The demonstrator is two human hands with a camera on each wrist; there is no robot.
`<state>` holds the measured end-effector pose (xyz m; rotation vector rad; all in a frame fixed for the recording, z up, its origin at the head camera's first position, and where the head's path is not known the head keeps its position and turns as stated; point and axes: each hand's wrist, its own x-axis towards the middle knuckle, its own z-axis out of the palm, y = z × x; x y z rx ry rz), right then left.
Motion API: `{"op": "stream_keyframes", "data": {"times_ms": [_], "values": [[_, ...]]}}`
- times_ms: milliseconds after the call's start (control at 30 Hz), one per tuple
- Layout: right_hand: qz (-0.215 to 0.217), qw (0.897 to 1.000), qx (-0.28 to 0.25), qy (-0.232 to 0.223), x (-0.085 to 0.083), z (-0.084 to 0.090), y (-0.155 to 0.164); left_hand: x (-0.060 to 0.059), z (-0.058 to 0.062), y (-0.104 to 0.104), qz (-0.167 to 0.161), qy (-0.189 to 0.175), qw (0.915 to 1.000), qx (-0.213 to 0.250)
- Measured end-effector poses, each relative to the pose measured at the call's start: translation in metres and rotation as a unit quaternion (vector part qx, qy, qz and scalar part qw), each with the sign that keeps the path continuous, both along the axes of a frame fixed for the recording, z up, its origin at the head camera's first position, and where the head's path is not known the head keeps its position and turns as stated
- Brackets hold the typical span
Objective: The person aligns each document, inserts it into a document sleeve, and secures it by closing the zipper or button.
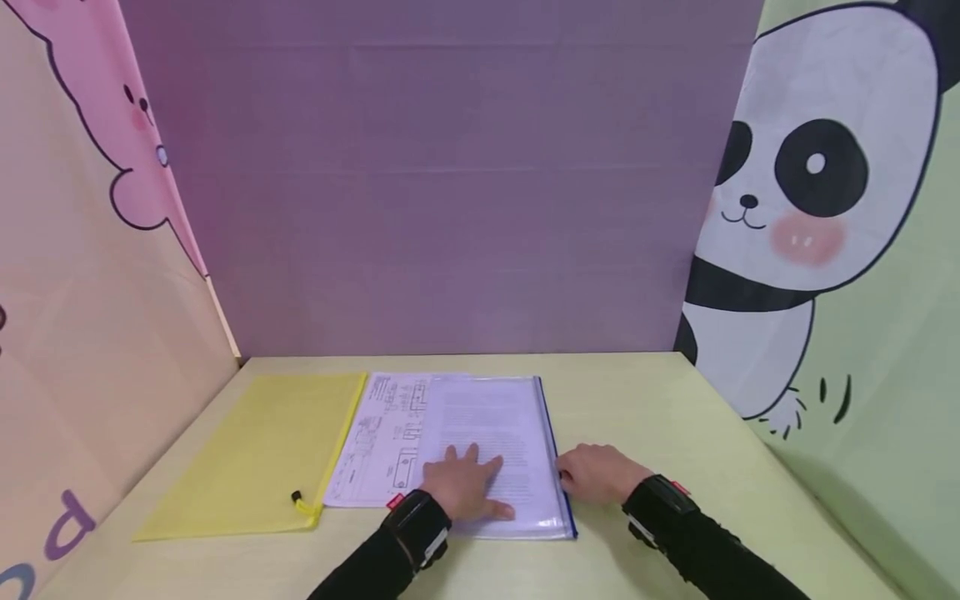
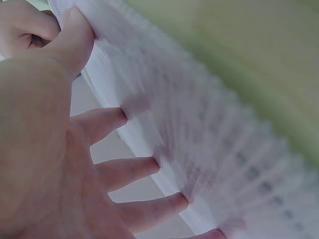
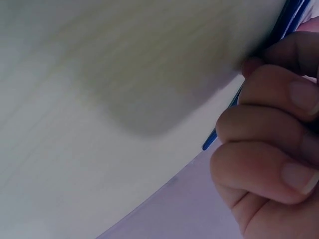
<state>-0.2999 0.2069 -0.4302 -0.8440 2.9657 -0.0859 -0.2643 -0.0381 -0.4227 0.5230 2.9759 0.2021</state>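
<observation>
A clear document pouch (image 1: 517, 417) with a blue zip edge (image 1: 550, 433) lies on the table with printed pages showing through it. My left hand (image 1: 463, 485) rests flat on its lower part, fingers spread over the text. Close up in the left wrist view, those fingertips press the glossy surface. At the pouch's right side my right hand (image 1: 600, 473) has its fingers curled and pinches the blue edge. In the right wrist view the thumb and forefinger meet at the blue strip (image 3: 286, 25); whatever sits between them is hidden.
A sheet with line drawings (image 1: 371, 450) lies partly under the pouch's left side. Left of it is a yellow zip pouch (image 1: 247, 450) with a black-tipped pull (image 1: 300, 502). A purple panel (image 1: 465, 183) rises behind the pale wooden table (image 1: 637, 400).
</observation>
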Motion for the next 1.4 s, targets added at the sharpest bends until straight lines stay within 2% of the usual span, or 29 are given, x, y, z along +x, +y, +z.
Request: {"op": "stream_keyframes", "data": {"times_ms": [533, 833, 1200, 1400], "values": [[-0.007, 1.0, -0.001, -0.023, 0.0039, -0.0015, 0.0023, 0.001, 0.0001, 0.0027, 0.003, 0.002, 0.9999, -0.012], [0.013, 1.0, -0.011, -0.023, 0.0044, -0.0025, 0.0038, 0.0019, -0.0015, 0.0019, 0.002, 0.004, 1.0, -0.007], [0.008, 1.0, -0.012, -0.027, 0.0071, -0.0011, 0.0019, 0.0017, -0.0041, 0.0019, -0.003, 0.016, 0.9995, -0.029], [-0.001, 0.999, -0.009, -0.046, 0.0092, -0.0003, 0.0005, 0.0027, -0.0026, 0.0011, 0.0, 0.013, 0.9996, -0.027]]}}
